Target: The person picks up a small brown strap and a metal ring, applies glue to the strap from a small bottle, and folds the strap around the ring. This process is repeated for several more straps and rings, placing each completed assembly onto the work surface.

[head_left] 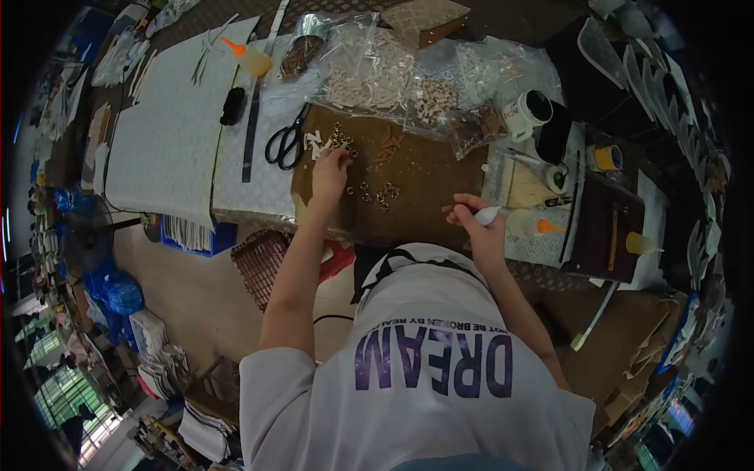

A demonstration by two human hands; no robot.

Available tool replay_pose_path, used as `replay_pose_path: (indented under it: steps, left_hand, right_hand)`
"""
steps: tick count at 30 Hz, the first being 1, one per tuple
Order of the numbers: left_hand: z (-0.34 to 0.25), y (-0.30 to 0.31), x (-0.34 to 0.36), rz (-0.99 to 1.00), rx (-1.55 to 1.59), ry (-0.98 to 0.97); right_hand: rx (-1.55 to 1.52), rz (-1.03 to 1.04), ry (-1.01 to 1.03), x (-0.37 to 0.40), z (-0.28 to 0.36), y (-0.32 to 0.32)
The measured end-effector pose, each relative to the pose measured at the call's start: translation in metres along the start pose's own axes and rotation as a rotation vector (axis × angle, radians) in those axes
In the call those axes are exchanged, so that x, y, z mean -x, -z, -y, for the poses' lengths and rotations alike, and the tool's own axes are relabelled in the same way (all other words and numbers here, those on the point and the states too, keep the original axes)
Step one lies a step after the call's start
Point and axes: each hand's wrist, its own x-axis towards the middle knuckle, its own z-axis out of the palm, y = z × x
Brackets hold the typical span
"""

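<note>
In the head view, the left hand [330, 173] was stretched forward over the brown board [424, 169] on the counter [181, 133]. Its fingers were drawn narrow and dipped into the metal rings [343, 142] near the board's far left corner. Whether one was actually pinched was too small to tell. A second scatter of loose rings [383, 193] lay nearer the middle of the board. The right hand [479, 228] hung at the board's near right edge, fingers wrapped around a small white bottle [487, 213] with its nozzle pointing left over the board.

The rings looked like the likeliest trouble. They were small and unsecured, so a sweep of the left wrist could have sent some rolling off the board or under the plastic bags [377, 71] slumped against its far edge. Snagging those bags could also have spilled their little wooden pieces in among the rings.

The bottle was gripped while the other hand worked. An absent squeeze might have dripped onto the board or the middle scatter and stuck things where they lay. The scissors [287, 143] sat just beside the left hand, within reach of a careless knuckle. An orange-tipped bottle [528, 226] stood close to the right hand, and a backward pull could have toppled it.
</note>
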Motion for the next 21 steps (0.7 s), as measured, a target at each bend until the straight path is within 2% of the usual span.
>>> replay_pose_path:
  steps: [4,7,8,11,13,16,21]
  left_hand:
    - [0.001,-0.004,-0.007,0.039,-0.017,0.026]
    - [-0.038,0.009,-0.002,0.023,0.26,0.174]
    - [-0.046,0.005,0.001,-0.008,0.352,0.161]
    - [-0.104,0.009,0.019,0.225,0.979,0.336]
    - [-0.149,0.02,0.036,0.349,1.195,0.325]
    - [-0.19,0.032,0.058,0.483,1.3,0.393]
    - [-0.214,0.045,0.074,0.547,1.337,0.392]
  right_hand:
    - [-0.012,-0.102,0.088,0.0,0.006,0.016]
    - [-0.102,-0.197,0.129,-0.001,0.007,0.025]
    - [-0.107,-0.201,0.141,-0.001,0.008,0.026]
    - [-0.132,-0.187,0.137,0.003,0.011,0.026]
    - [-0.167,-0.143,0.089,0.007,0.015,0.027]
    - [-0.162,-0.101,0.025,0.014,0.024,0.021]
    - [-0.149,-0.003,0.009,0.025,0.035,0.018]
